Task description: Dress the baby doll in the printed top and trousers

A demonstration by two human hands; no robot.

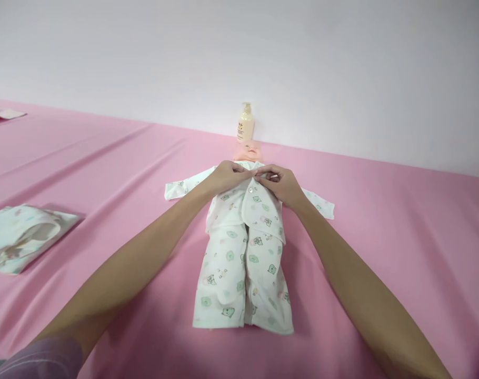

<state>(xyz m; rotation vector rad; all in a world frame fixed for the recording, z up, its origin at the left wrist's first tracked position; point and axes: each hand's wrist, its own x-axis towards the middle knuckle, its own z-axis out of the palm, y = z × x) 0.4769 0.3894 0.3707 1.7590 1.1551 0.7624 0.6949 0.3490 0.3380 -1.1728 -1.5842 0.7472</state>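
Observation:
A baby doll (pixel 248 152) lies on its back on the pink sheet (pixel 381 221), head toward the wall. It wears a white printed jacket (pixel 259 208) and matching trousers (pixel 241 279). Both my hands meet at the jacket's collar, just under the doll's chin. My left hand (pixel 227 176) pinches the left edge of the jacket's front opening. My right hand (pixel 279 184) pinches the right edge, fingers curled against the left fingertips. A small button shows just below them on the jacket front.
A cream pump bottle (pixel 245 122) stands against the white wall behind the doll's head. A folded printed garment (pixel 20 237) lies at the left. Another folded cloth (pixel 2 113) sits at the far left edge.

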